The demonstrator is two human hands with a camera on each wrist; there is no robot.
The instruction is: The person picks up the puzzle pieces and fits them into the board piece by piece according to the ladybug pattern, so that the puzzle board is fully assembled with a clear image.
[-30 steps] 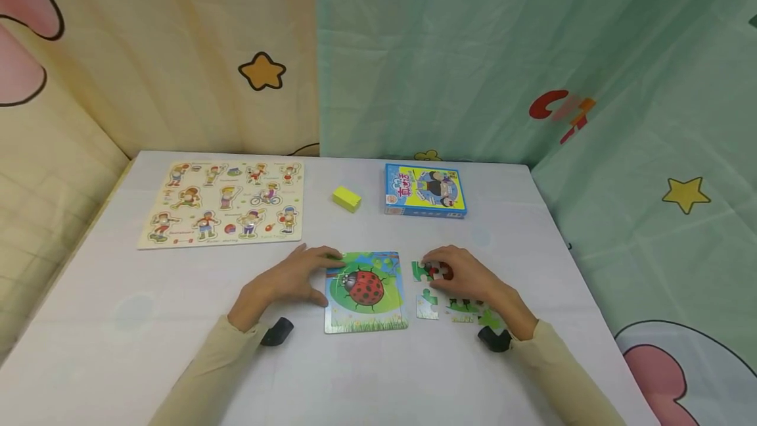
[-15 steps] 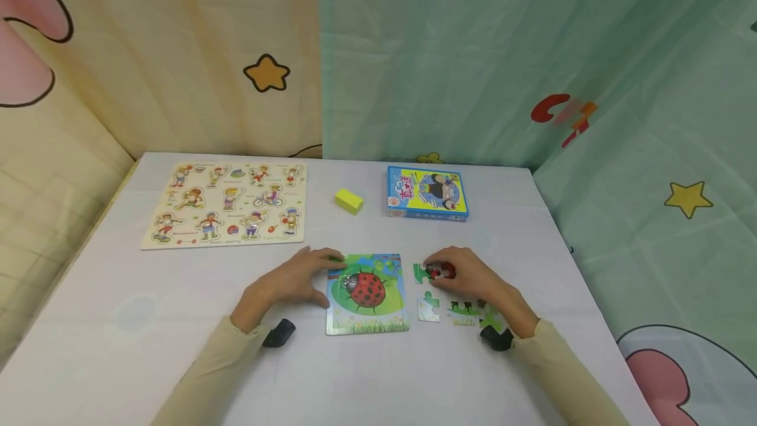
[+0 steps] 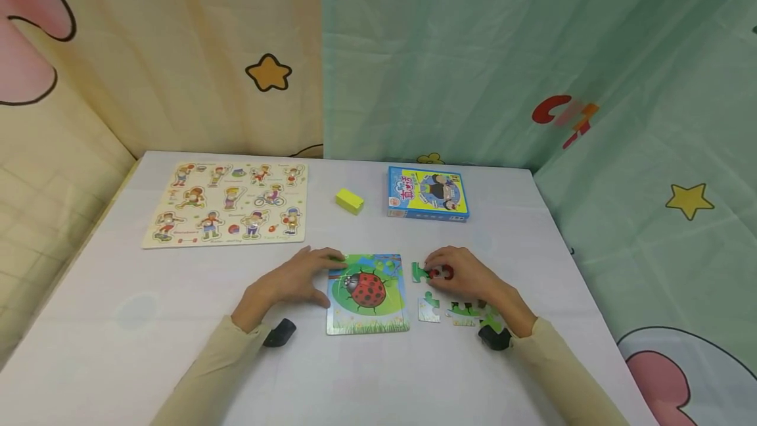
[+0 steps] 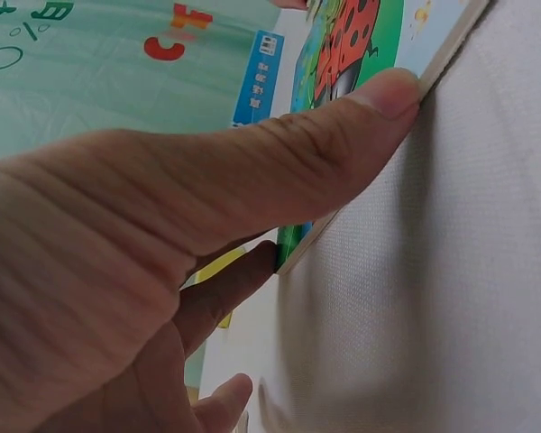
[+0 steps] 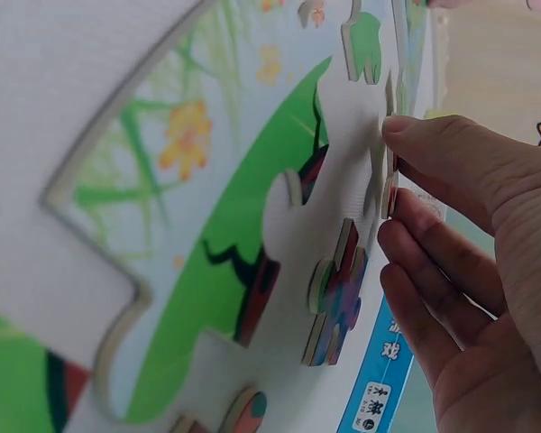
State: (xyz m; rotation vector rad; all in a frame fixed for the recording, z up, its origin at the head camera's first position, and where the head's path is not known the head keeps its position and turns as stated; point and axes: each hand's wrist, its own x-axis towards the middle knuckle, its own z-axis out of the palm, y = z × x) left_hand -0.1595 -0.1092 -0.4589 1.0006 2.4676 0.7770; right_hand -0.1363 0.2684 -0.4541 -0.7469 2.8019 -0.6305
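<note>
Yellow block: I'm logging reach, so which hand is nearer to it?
Left. The left hand rests at the ladybird puzzle's left edge, below the yellow block. The right hand pinches a piece farther right.

Blue box (image 3: pixel 428 192): large red Chinese characters are printed on its yellow lid panel; they are too small to be read with certainty.
Blue box side, right wrist view (image 5: pixel 381 379): white Chinese characters are printed along the blue edge, one resembling 戏; the rest cannot be made out.
Picture board (image 3: pixel 226 203): small captions are printed under the cartoon figures, too small to be read.
Green curtain (image 3: pixel 591 51): parts of red, orange and dark green letters are printed on it; a red "C" shape is seen, but no whole word can be read.
</note>
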